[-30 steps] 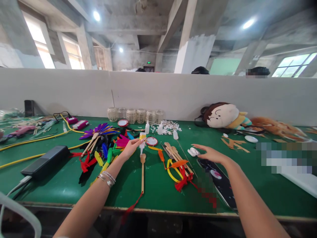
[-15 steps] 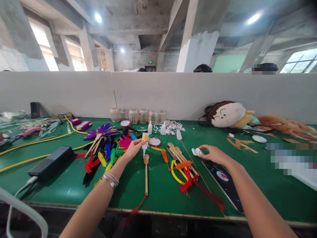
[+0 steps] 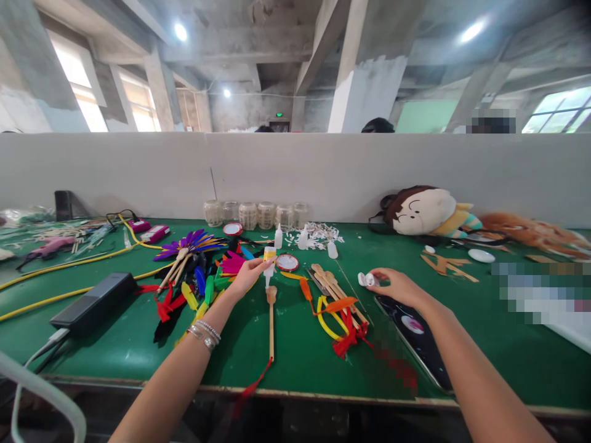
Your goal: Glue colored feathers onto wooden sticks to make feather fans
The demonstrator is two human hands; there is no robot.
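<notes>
My left hand (image 3: 249, 275) grips a small glue bottle (image 3: 269, 253), nozzle down, over the broad end of a wooden stick (image 3: 272, 326). A red tassel (image 3: 252, 389) hangs from the stick's near end. Off to the right, my right hand (image 3: 392, 285) pinches a small white object (image 3: 367, 280) above the table, near the top of a dark phone (image 3: 418, 344). Between the hands lie more wooden sticks (image 3: 339, 289) with orange and yellow feathers and red tassels. Whether the nozzle touches the stick is too small to tell.
Glass jars (image 3: 266, 215) line the white partition (image 3: 295, 172). White bottles (image 3: 332, 250) and paper scraps (image 3: 323, 232) lie before them. Colourful feathers (image 3: 191, 243), a black power bank (image 3: 92, 301) and yellow cables (image 3: 50, 298) are left. A plush doll (image 3: 425, 211) lies back right.
The view has shifted very slightly. Both hands keep their places and their holds, with no other clear movement.
</notes>
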